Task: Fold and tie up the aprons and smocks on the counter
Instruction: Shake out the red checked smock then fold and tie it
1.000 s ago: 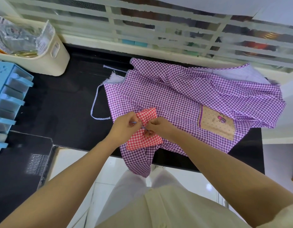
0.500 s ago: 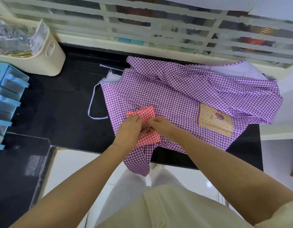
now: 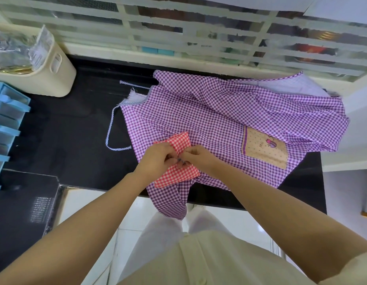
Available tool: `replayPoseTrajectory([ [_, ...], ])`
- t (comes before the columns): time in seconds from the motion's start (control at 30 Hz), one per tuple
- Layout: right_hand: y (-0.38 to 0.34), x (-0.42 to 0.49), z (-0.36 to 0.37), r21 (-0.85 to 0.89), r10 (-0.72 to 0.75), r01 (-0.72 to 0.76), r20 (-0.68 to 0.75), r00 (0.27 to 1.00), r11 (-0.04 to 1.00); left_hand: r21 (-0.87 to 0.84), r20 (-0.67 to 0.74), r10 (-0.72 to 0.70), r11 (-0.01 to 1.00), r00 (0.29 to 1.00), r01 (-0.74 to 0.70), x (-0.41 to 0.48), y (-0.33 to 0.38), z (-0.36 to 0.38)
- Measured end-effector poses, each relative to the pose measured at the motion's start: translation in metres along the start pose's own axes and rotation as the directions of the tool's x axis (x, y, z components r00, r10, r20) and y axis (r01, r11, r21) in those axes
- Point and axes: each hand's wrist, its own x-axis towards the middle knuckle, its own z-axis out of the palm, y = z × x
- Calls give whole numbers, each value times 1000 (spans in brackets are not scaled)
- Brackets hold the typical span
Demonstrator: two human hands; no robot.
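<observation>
hands: left hand (image 3: 157,159) and right hand (image 3: 199,157) pinching mid-fold of red gingham bundle (image 3: 178,174) | atop purple gingham apron (image 3: 199,112) on tabletop (image 3: 75,140) | pocket (image 3: 267,153) print: "BEE"

- The counter (image 3: 61,153) runs left to right, with the window (image 3: 178,27) behind it.
- A spread apron (image 3: 219,120) lies on the counter's right half; its near corner hangs over the front edge.
- Its strap (image 3: 110,128) loops out on the counter to its left.
- Its pocket (image 3: 264,149) sits on its right part.
- A folded apron (image 3: 178,173) lies on the spread apron's near left part.
- The left hand (image 3: 157,159) and right hand (image 3: 201,157) meet on top of the folded apron, pinching at its middle.
- A bin (image 3: 53,79) stands at the rear left with packets (image 3: 11,50) in it.
- Drawers (image 3: 5,124) stand in front of the bin at the far left.
- A vented box (image 3: 24,212) sits in front of the drawers.
</observation>
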Motion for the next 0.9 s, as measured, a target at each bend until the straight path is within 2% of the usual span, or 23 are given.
replayPoseTrajectory([
  [0.17, 3, -2, 3, -79, -127, 117, -131, 983, 990, -225, 118, -190, 951, 975, 212, 8, 2, -7],
  [0.3, 3, -10, 6, -164, -141, 123, -106, 984, 979, -421, 153, -339, 828, 928, 371, 8, 1, -4],
  [0.43, 3, -14, 6, -164, -124, 110, -78, 989, 980, -418, 149, -411, 798, 899, 434, 12, 3, 1],
  [0.5, -1, -14, 5, -187, -118, 101, -82, 990, 977, -340, 87, -371, 861, 924, 378, 11, 5, 2],
  [0.57, -4, -12, 3, -230, -116, 85, -123, 986, 970, -202, 16, -259, 945, 966, 257, 10, 8, 2],
  [0.63, -9, -8, 1, -315, -105, 48, -166, 980, 948, -49, -18, -149, 988, 989, 148, 9, 13, 1],
  [0.73, -16, -3, 1, -436, -102, 16, -173, 980, 900, 111, -42, -13, 994, 999, 18, 8, 14, 3],
  [0.9, -17, -1, 9, -325, -35, -21, -166, 985, 945, 188, -57, 115, 977, 992, -103, 4, 12, 5],
])
